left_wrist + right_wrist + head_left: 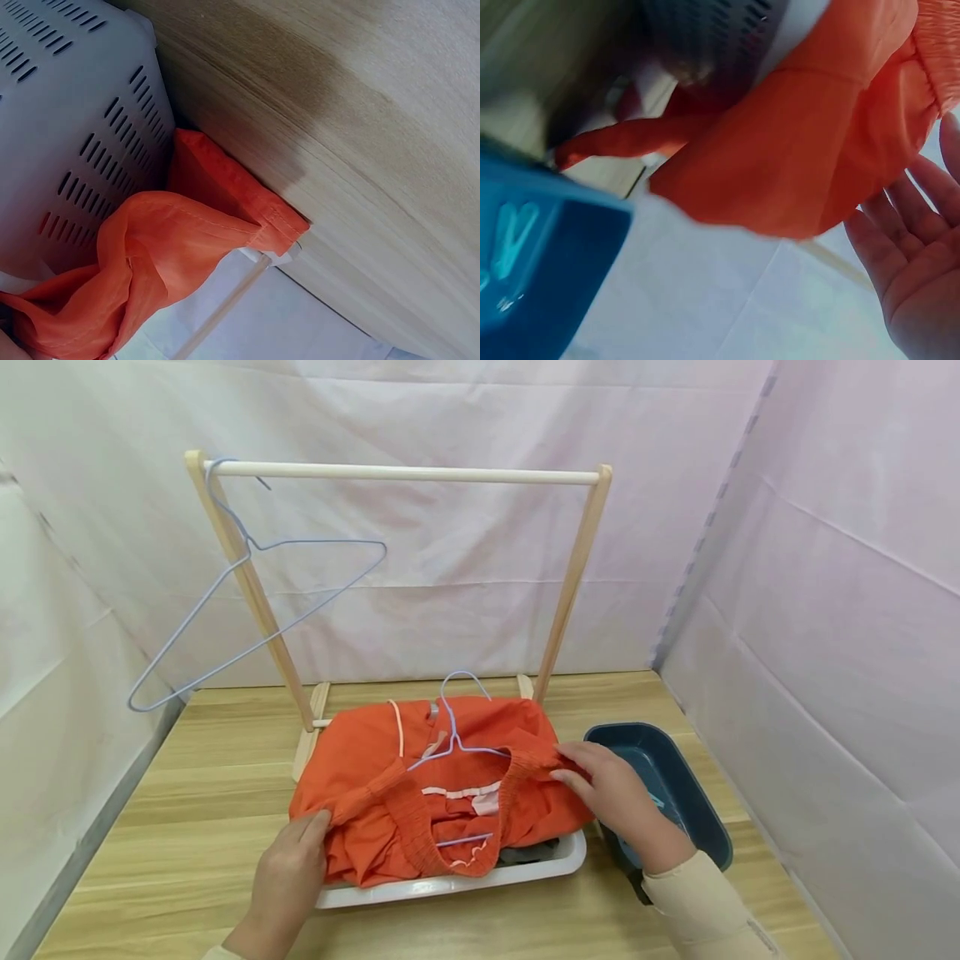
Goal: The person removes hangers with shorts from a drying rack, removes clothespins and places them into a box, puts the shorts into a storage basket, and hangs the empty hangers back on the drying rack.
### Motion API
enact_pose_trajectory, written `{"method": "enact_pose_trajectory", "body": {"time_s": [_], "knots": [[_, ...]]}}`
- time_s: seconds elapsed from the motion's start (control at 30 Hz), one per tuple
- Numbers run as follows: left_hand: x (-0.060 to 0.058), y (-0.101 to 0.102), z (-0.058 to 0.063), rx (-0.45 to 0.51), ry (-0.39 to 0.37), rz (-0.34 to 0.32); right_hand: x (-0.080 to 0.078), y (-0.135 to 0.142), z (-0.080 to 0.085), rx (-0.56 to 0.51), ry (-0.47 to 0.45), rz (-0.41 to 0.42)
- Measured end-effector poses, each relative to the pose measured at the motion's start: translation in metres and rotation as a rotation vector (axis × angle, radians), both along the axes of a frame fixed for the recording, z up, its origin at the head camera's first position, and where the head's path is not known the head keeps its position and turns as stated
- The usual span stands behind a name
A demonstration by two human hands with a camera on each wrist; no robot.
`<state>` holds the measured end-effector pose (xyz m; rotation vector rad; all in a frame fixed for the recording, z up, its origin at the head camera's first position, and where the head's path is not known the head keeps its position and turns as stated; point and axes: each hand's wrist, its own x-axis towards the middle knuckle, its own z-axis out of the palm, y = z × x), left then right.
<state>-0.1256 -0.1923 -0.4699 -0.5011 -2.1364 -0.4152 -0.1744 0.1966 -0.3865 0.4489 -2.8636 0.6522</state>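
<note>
An orange garment [352, 735] with a gathered elastic band lies spread over a white basket [450, 885]. A light-purple wire hanger [452, 727] sits inside it; the hook stands out at the top, and part of the lower bar shows through the opening. At the garment's left edge my left hand [288, 868] pinches the cloth between thumb and fingers. My right hand [615, 789] touches the right side near the elastic band, and in the right wrist view its fingers [900, 232] extend against the cloth. Most of the hanger's shoulders are hidden under fabric.
Behind the basket stands a wooden rack [405, 472] with a white rail. Another wire hanger [258, 547] hangs at its left end. A dark blue tray [675, 777] is to the right, close to my right forearm. White cloth walls [840, 610] enclose the wooden table [165, 827].
</note>
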Motion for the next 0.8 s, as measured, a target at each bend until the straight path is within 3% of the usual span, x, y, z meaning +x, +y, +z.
{"method": "enact_pose_trajectory", "body": {"time_s": [0.23,0.8], "knots": [[0.001,0.000,-0.001,0.011,0.022,0.004,-0.008,-0.015,0.002,0.034,-0.034,0.040],[-0.002,0.002,-0.001,0.014,0.065,0.019,-0.019,-0.020,-0.004,0.106,-0.076,0.064]]}}
